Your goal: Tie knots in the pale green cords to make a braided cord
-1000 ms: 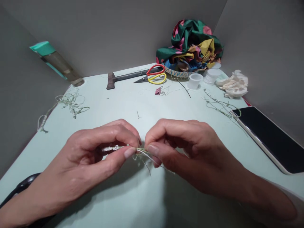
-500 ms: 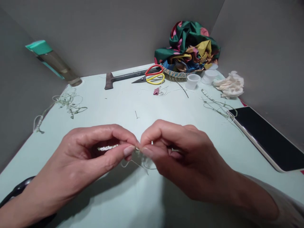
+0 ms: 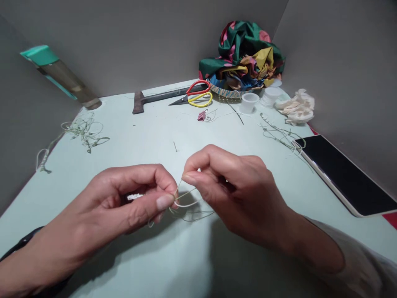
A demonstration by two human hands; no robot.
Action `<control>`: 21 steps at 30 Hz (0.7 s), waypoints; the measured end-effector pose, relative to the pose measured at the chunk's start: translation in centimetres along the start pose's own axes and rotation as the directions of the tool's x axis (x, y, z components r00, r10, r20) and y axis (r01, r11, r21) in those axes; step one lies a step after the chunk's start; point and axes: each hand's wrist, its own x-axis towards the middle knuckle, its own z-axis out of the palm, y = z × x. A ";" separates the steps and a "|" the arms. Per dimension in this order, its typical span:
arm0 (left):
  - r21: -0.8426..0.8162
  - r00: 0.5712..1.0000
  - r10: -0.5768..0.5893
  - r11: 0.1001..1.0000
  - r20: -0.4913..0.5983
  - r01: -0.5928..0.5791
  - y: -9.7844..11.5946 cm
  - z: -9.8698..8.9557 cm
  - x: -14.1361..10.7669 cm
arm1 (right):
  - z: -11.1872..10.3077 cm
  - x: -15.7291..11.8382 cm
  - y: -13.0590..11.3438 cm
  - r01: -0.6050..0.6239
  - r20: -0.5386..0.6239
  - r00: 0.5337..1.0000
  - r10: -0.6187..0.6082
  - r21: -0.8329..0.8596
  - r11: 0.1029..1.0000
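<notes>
My left hand is closed, with thumb and forefinger pinching a braided white and green cord; its white knotted part shows behind the thumb. My right hand, a little higher and to the right, pinches a thin green strand between thumb and forefinger. That strand runs taut down to the left fingertips. A white cord end and more thin strands loop from the left pinch toward the right palm and below it. The knot itself is hidden by the left thumb.
Behind the hands lie a nail, a pink binder clip, scissors and a hammer. Tangled cords are at left, near a leaning bottle. At right are a phone, tissue and plastic cups.
My right hand has drawn up and away from the left fingertips, pulling a strand taut between them. Several cord ends now show between the hands. The view has shifted slightly.
</notes>
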 end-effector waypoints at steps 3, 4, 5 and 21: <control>-0.099 0.996 -0.061 0.993 0.067 0.068 -0.4 -0.2 0.2 | 0.0 0.5 0.2 -0.064 0.004 0.998 0.064 0.066 0.996; -0.132 0.994 -0.047 0.989 0.102 0.061 -0.6 -0.3 0.3 | 0.1 0.6 0.3 -0.078 0.014 0.997 0.077 0.089 0.993; -0.163 0.990 -0.024 0.986 0.136 0.046 -0.8 -0.3 0.5 | 0.1 0.7 0.4 -0.084 0.024 0.996 0.082 0.110 0.990; -0.383 0.999 0.026 0.924 0.029 -0.013 -1.8 -0.1 0.8 | 1.7 -2.8 -1.2 -0.036 0.013 0.999 0.034 0.153 0.987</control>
